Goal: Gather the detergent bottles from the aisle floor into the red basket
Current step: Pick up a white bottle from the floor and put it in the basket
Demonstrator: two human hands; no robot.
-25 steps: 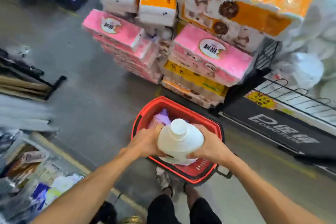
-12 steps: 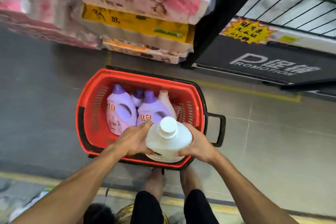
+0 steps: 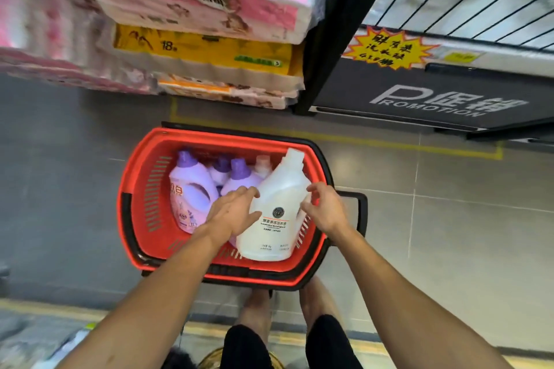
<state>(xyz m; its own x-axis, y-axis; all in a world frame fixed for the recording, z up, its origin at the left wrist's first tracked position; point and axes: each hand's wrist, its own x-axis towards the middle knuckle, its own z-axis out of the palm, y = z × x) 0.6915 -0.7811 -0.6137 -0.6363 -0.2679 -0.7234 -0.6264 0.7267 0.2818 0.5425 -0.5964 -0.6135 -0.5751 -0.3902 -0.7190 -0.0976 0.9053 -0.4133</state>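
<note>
Inside the red basket, the purple bottles crowd the far left and the tilted white bottle fills the right side, leaving bare bottom only by the near-left wall. Grey floor lies open on either side. Tissue packs and a black promotion rack wall off the far side.

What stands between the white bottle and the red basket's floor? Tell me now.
Nothing visible. The white bottle is already inside the red basket, tilted at its right side, beside the purple bottles.
</note>
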